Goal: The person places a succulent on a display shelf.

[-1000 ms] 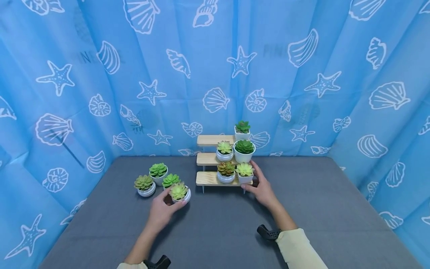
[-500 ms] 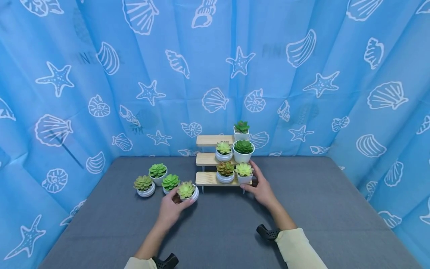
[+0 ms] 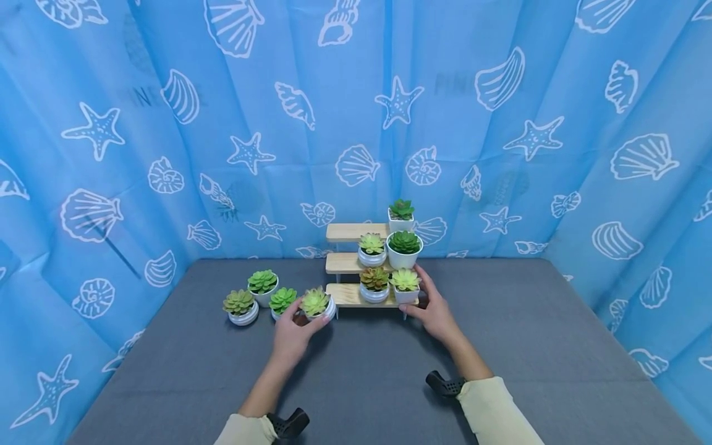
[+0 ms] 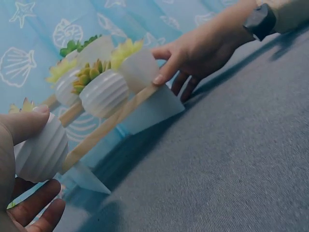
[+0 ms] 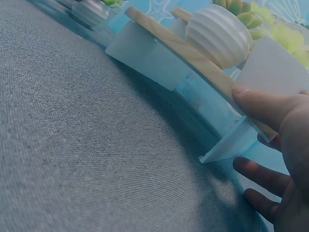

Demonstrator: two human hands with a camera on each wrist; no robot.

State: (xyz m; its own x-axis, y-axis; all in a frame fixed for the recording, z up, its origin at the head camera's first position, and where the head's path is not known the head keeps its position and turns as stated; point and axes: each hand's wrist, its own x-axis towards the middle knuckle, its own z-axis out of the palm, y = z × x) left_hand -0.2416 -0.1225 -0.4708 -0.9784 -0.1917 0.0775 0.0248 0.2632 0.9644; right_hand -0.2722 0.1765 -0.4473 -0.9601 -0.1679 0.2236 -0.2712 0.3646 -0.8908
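Observation:
My left hand [image 3: 292, 339] grips a pale green succulent [image 3: 315, 302] in a white ribbed pot, thumb on the near side. In the left wrist view this ribbed pot [image 4: 44, 152] is upright near the left end of the bottom shelf. The three-step wooden stand [image 3: 346, 295] has clear supports. My right hand [image 3: 437, 316] holds the right end of its bottom step; in the right wrist view the thumb presses the wooden edge [image 5: 193, 58] and a finger reaches beneath. On that step are a reddish-green succulent [image 3: 375, 279] and a yellow-green one [image 3: 405, 281].
The middle step bears a pale succulent [image 3: 371, 244] and a dark green one [image 3: 405, 243]; a small green plant [image 3: 401, 211] tops the stand. Left of it, three potted succulents, one olive green [image 3: 239, 303], rest on the grey tabletop [image 3: 183, 358]. A blue shell-print curtain [image 3: 311, 142] hangs behind.
My left hand has carried the pale green succulent right and slightly away from me, up to the stand's left end. My right hand has stayed on the stand.

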